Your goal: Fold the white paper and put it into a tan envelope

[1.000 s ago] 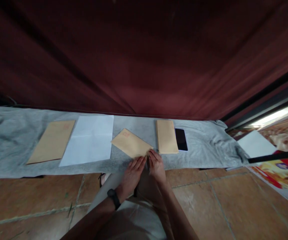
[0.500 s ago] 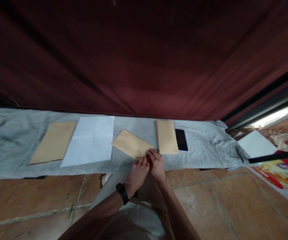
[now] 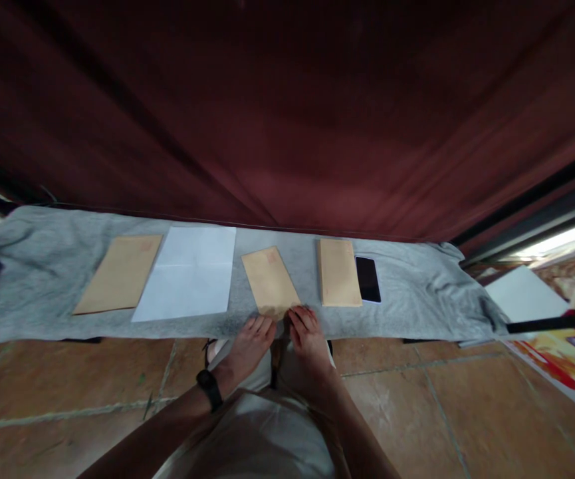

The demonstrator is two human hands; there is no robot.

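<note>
A: Hands first. What's the grip?

B: Both hands flat, fingers spread, nothing grasped. Left hand [image 3: 250, 342] and right hand [image 3: 307, 336] press fingertips on the near short edge of the middle brown envelope [image 3: 270, 283]. No pinch, no curl, just pads on paper. Black band on the left wrist.

A: Where's that envelope lying?

B: Flat on the grey cloth [image 3: 407, 293], near its front edge, long axis pointing away from the person, tilted slightly left at the far end. It sits between the white sheet [image 3: 187, 273] on its left and a second brown envelope [image 3: 339, 281] on its right, apart from both.

A: Any writing?

B: A small reddish mark near the far end of the middle envelope; probably a printed box, but too blurred to read. Same sort of faint red mark on the far-left brown envelope [image 3: 120, 273]. Nothing legible anywhere.

A: Rest of the scene?

B: Black phone [image 3: 367, 279], screen dark, just beside the second envelope on its right. White sheet shows fold creases. Dark red curtain [image 3: 287, 113] behind the cloth. Tiled floor [image 3: 68, 392] in front. Far right: another white paper [image 3: 526, 293] and a colourful printed sheet [image 3: 571, 356], print unreadable.
</note>
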